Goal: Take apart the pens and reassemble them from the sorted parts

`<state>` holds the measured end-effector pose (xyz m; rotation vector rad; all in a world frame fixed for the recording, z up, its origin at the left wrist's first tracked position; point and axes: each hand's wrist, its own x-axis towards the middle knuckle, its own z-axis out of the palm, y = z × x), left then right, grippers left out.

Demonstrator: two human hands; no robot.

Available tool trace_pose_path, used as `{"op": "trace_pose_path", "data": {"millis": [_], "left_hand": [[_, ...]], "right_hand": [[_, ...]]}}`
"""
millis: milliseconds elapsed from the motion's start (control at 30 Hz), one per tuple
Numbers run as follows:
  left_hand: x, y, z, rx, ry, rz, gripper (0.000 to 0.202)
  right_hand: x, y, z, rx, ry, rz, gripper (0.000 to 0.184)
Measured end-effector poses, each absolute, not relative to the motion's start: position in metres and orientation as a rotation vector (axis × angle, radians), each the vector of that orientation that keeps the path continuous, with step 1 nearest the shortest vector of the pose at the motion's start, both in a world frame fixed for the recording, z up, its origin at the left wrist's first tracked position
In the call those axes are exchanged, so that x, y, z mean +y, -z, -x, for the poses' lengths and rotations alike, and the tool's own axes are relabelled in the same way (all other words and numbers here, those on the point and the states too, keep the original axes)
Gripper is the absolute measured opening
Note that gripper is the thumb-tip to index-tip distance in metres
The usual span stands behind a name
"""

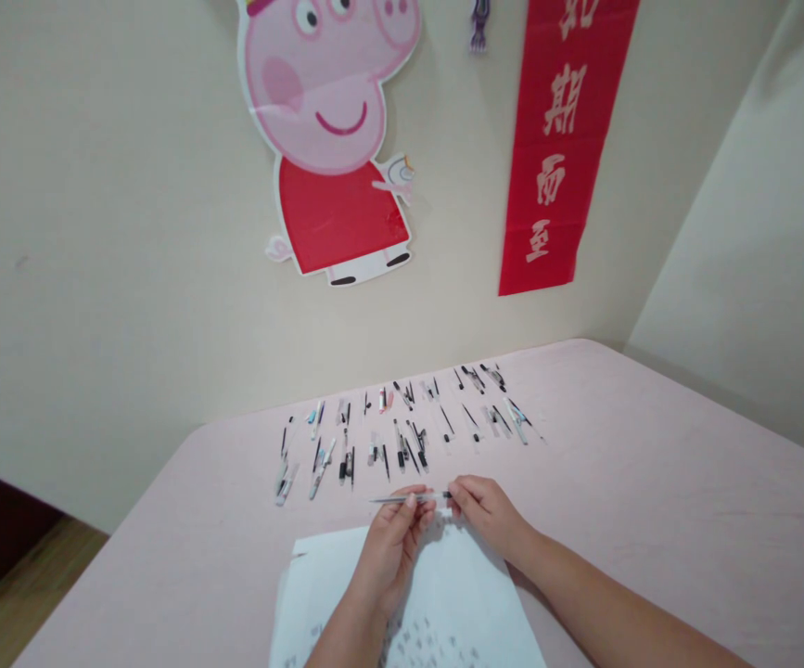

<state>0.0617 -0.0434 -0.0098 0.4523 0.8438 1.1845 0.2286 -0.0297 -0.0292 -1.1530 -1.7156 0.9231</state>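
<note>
Near the middle of the table, both my hands hold one slim pen (pixel 440 496) level above the paper. My left hand (pixel 396 533) pinches its clear barrel between thumb and fingers, and the thin grey pointed end sticks out to the left. At the other end, the fingers of my right hand (pixel 489 510) close on the dark end of the pen. Sheets of white paper (pixel 481 584) with dark marks lie beneath my wrists. Whether the pen's dark end is attached or separate, I cannot tell.
Beyond my hands, several taken-apart pens (pixel 412 445), with refills, barrels and caps, lie in two rough rows on the pink table (pixel 652 501). The wall behind carries a cartoon pig cutout (pixel 342 213) and a red banner (pixel 561 139).
</note>
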Motion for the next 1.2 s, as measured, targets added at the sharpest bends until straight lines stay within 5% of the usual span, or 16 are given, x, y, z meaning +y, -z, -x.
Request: {"op": "trace_pose_path", "data": {"millis": [267,667,967,1200], "left_hand": [[-0.0434,0.0123,-0.0613,0.855,-1.194,-0.441,0.007],[-0.0439,0.0114,-0.0622,0.867,-1.196,-0.441,0.008],[-0.0414,0.0132,-0.0619,0.863,-1.194,-0.433,0.008],[-0.0441,0.0106,-0.0615,0.858,-1.181,-0.448,0.008]], "right_hand": [[-0.0319,0.0258,-0.2279,-1.7,-0.877,1.129,0.022],[-0.0291,0.0307,-0.2285,-1.757,-0.825,1.146,0.038],[-0.0315,0.0259,-0.2273,-1.706,-0.849,1.133,0.017],[-0.0293,0.0291,-0.228,-1.759,-0.838,1.146,0.035]]}}
